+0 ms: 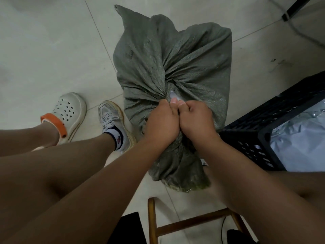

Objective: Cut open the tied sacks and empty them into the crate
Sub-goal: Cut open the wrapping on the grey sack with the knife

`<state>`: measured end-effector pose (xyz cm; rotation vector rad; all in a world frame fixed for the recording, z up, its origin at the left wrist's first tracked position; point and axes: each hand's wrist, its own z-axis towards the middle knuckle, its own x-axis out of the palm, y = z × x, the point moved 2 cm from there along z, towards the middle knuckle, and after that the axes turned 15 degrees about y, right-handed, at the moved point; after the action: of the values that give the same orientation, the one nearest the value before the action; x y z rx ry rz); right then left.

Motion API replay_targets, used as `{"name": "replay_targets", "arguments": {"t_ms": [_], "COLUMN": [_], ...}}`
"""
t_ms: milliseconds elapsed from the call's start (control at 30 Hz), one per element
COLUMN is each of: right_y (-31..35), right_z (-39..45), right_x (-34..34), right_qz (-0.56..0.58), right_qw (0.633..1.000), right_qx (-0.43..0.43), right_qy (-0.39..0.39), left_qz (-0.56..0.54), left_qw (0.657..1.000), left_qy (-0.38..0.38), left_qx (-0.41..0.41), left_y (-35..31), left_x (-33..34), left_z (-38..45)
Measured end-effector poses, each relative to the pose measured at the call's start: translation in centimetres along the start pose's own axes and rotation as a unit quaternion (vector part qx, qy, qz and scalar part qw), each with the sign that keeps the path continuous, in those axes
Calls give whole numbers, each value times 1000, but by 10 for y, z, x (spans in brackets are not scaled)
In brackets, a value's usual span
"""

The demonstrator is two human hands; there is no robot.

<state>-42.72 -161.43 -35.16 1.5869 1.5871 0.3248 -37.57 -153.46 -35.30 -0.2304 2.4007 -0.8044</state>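
A grey-green woven sack [184, 59] lies on the tiled floor in front of me, its mouth bunched into a tight neck. My left hand [161, 123] and my right hand [195, 120] are side by side with fingers curled, both gripping that gathered neck. A small pale tie or tool tip [174, 95] shows just above my thumbs; what it is I cannot tell. The black plastic crate [263, 127] stands to the right, touching the sack, with grey-white plastic bags [302, 138] inside.
My leg with a grey sneaker [114, 122] is left of the sack; a foot in a white clog with an orange strap [67, 115] is beside it. A wooden stool frame [175, 224] is below me. A dark pole [295, 7] crosses the top right.
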Motion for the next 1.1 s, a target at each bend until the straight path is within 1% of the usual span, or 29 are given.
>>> {"name": "replay_targets", "arguments": {"t_ms": [267, 367, 467, 567, 633, 800, 900, 967, 1000, 1033, 1067, 1100], "right_y": [6, 6, 8, 7, 8, 9, 10, 6, 1, -4, -6, -4], "right_z": [-7, -10, -9, -9, -8, 0, -1, -1, 2, 7, 11, 12], "right_x": [4, 6, 5, 2, 1, -6, 0, -9, -22, -41, -63, -80], "right_qz": [31, 23, 10, -14, -27, -50, -74, -103, -117, -107, -67, -24], "right_qw": [999, 999, 999, 999, 999, 998, 997, 993, 989, 986, 984, 980], "right_qx": [-11, -12, -8, -10, -16, -13, -23, -29, -22, -8, -2, -9], "right_qy": [-25, -35, -38, -30, -26, -31, -31, -54, -83, -127, -168, -195], "left_qz": [-29, -39, -27, 10, 19, -25, -24, -32, -44, -59, -72, -76], "left_qw": [999, 998, 998, 997, 997, 997, 996, 994, 990, 984, 980, 979], "left_qy": [-27, -41, -62, -76, -74, -63, -56, -66, -79, -92, -107, -120], "left_qx": [-2, -7, -13, 14, 18, -46, -58, -83, -111, -138, -151, -145], "left_y": [-2, 0, -1, -3, -5, -6, -6, 0, 7, 15, 24, 30], "left_x": [-2, -1, -1, -2, -4, -11, -8, -12, -18, -26, -33, -38], "left_z": [-3, -4, -6, -12, -12, -1, 2, 3, 5, 6, 7, 5]}}
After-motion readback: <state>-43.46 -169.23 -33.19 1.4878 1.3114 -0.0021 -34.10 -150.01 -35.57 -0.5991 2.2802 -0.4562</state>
